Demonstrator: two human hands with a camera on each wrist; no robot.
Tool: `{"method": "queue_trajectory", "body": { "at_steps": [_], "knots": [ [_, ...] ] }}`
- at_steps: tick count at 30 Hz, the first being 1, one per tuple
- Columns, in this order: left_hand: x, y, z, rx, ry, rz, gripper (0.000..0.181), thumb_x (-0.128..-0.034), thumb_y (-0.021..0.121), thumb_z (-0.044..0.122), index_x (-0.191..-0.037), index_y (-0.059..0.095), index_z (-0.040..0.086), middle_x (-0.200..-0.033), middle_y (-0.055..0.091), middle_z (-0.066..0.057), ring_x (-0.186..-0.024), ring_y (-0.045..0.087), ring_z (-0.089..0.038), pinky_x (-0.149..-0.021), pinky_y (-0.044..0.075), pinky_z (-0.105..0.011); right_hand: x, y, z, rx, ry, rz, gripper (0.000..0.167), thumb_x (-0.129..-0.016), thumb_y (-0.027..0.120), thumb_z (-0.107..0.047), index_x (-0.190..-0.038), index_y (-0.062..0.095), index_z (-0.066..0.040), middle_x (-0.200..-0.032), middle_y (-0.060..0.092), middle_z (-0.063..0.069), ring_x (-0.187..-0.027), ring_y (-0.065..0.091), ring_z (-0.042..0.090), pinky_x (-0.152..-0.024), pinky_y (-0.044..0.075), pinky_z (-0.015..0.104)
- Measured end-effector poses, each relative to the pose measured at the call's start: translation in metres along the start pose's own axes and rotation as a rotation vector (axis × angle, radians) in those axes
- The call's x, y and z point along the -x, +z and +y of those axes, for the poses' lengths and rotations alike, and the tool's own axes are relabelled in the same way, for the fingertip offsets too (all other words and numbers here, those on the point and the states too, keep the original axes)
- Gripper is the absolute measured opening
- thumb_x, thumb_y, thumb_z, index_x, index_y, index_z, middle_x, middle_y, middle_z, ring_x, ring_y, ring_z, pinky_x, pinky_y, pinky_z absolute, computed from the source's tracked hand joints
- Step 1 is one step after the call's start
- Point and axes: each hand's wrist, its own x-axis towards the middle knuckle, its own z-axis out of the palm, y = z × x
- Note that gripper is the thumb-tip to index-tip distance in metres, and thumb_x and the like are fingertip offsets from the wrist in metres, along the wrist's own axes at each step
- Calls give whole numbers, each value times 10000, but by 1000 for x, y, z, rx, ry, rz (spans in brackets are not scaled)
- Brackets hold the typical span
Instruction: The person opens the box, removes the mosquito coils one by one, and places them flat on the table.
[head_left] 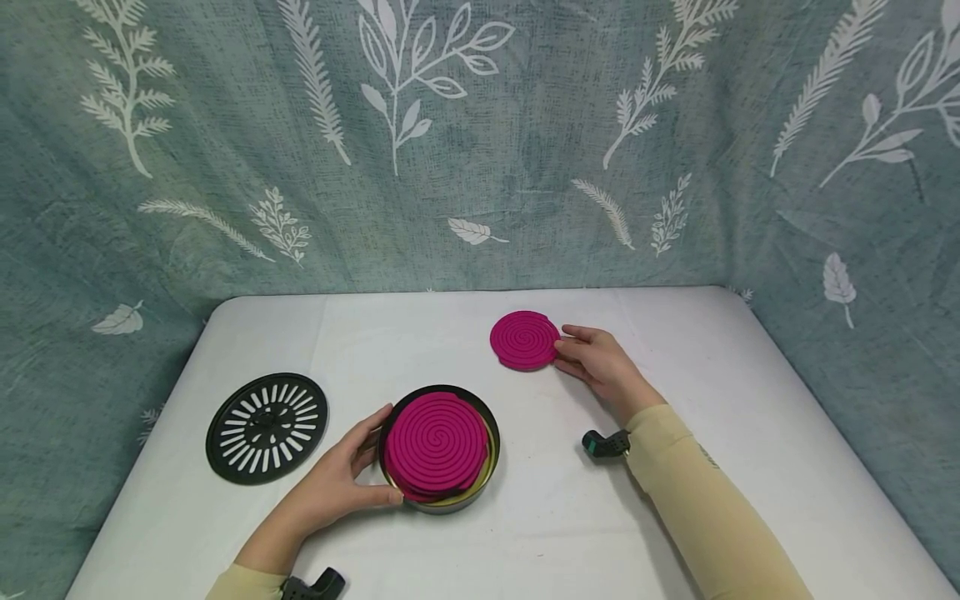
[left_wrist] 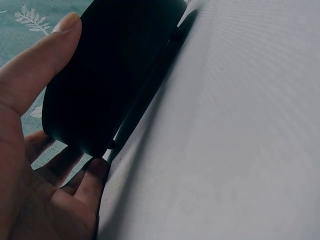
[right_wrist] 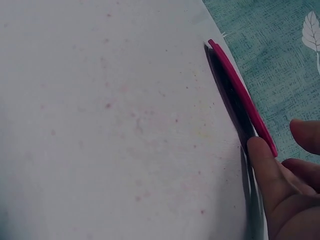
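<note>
My left hand (head_left: 341, 483) grips the side of a round black tin (head_left: 491, 421), thumb at the near edge and fingers round the far side. In the left wrist view the tin (left_wrist: 110, 65) is a dark wall between thumb and fingers. Inside it lies a stack of magenta mosquito coils (head_left: 437, 442); a yellow inner wall shows beside them. Farther back and to the right, my right hand (head_left: 600, 362) pinches the right edge of another magenta mosquito coil (head_left: 525, 340). Seen edge-on in the right wrist view, this coil (right_wrist: 240, 95) has a dark shadow along it.
A round black slotted lid (head_left: 266, 429) lies on the white table (head_left: 525, 542), left of the tin. Behind the table hangs a teal leaf-patterned cloth (head_left: 480, 167). Each wrist carries a small black device, such as the one at the right sleeve (head_left: 606, 443).
</note>
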Motion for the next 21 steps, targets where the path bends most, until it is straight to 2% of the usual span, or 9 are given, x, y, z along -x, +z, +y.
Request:
{"method": "queue_trajectory", "body": {
  "at_steps": [13,21],
  "knots": [
    [0,0,-2,13,42,-16,1156,-629,950,253,-1567,282,158,-1582,298,-45,-1427,325,-270,-1125,333,-220,9,-13,-3,33,-2,1,652,-988,588,-64,-1552,265,-22,-1445,467,212,-1265,532,288,-1014,519,359],
    [0,1,0,21,8,-8,1177,-605,962,259,-1568,288,190,-1574,308,6,-1422,335,-209,-1119,334,-203,12,-12,-3,14,4,-5,646,-993,582,-64,-1554,264,-26,-1419,490,230,-1260,540,296,-1013,519,357]
  ]
}}
